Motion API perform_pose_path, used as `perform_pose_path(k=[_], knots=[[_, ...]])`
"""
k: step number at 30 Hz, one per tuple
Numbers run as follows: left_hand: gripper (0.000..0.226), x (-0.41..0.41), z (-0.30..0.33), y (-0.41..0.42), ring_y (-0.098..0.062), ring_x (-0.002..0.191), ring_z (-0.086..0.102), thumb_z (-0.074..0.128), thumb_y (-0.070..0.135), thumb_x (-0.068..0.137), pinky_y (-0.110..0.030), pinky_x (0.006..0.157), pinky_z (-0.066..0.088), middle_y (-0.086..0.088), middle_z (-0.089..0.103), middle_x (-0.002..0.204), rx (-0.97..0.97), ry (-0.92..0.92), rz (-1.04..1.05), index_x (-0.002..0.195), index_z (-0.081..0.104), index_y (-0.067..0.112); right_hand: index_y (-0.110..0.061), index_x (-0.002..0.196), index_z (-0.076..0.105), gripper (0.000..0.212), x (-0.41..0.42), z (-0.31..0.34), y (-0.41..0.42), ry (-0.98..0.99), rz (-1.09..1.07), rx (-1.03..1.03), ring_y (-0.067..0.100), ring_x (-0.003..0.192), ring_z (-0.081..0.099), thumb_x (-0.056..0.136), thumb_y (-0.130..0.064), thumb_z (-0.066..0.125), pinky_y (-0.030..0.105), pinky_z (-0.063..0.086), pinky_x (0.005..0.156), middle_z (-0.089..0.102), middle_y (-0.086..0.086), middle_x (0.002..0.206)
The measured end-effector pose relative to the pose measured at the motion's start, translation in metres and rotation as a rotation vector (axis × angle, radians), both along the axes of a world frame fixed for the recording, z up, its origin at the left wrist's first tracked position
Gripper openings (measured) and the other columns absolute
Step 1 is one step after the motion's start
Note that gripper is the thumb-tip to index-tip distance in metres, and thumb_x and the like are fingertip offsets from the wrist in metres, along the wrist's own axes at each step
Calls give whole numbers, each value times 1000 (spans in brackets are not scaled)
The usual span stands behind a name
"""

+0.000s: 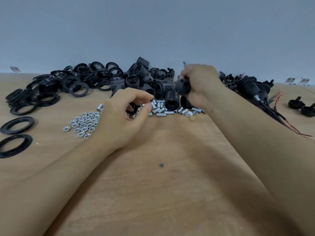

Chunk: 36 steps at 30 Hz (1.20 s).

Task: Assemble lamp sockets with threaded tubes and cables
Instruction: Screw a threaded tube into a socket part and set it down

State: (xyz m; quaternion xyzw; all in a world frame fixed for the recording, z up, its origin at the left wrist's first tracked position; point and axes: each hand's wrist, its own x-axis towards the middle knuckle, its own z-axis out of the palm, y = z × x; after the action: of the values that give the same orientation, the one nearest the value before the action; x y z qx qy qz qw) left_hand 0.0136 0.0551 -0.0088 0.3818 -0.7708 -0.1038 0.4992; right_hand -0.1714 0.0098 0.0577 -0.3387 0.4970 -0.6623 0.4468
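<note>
**Small-parts assembly bench**

A plain wooden worktable (170, 193) is sitting against a bare grey wall (153, 31), carrying bulk piles of black ring collars (51, 89), lamp sockets (144, 79), steel nuts (83, 123), threaded tubes (163, 108) and wired sockets (252, 89), suggesting a workshop.

Nuts (84, 124) left of threaded tubes (163, 109)

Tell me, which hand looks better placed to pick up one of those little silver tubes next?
The left hand: its curled fingers hover right over the threaded tubes. The right hand is busy, gripping a black socket cap.
</note>
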Motion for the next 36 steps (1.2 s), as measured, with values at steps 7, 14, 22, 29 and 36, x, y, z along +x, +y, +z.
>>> perform_pose_path(k=[7, 14, 22, 29, 36], knots=[[44, -10, -4, 10, -11, 73, 65, 82, 30, 74, -27, 70, 54, -8, 69, 92, 218, 136, -219, 114, 65, 21, -7, 79, 53, 22, 39, -36, 51, -100, 195, 106, 16, 68, 55, 98, 0, 46, 32, 50, 63, 55, 5, 73], [40, -6, -1, 3, -3, 79, 64, 86, 30, 71, -27, 73, 55, 7, 68, 87, 189, 186, -83, 104, 67, 21, -6, 97, 64, 9, 9, -19, 51, 152, 243, -48, 12, 66, 65, 91, -11, 67, 23, 55, 66, 68, 4, 74], [22, -7, -4, -1, -14, 97, 69, 81, 22, 75, -35, 81, 59, -5, 69, 111, 220, 215, -132, 79, 61, 12, 0, 94, 68, 6, -6, -39, 64, 416, 413, -181, 17, 66, 69, 88, -1, 68, 24, 55, 67, 72, 12, 75], [25, -3, -1, -1, -26, 92, 71, 79, 20, 74, -43, 85, 59, -18, 69, 102, 298, 279, -222, 85, 59, 10, -4, 96, 70, 8, -7, -50, 61, 429, 397, -242, 20, 74, 72, 88, -2, 68, 24, 56, 69, 74, 15, 82], [60, -3, -2, 0, -22, 89, 73, 84, 27, 66, -32, 85, 59, -5, 74, 97, 369, 376, -269, 115, 51, 20, -6, 93, 73, 8, -13, -50, 65, 544, 378, -385, 20, 71, 72, 86, -2, 71, 26, 58, 68, 74, 9, 78]])
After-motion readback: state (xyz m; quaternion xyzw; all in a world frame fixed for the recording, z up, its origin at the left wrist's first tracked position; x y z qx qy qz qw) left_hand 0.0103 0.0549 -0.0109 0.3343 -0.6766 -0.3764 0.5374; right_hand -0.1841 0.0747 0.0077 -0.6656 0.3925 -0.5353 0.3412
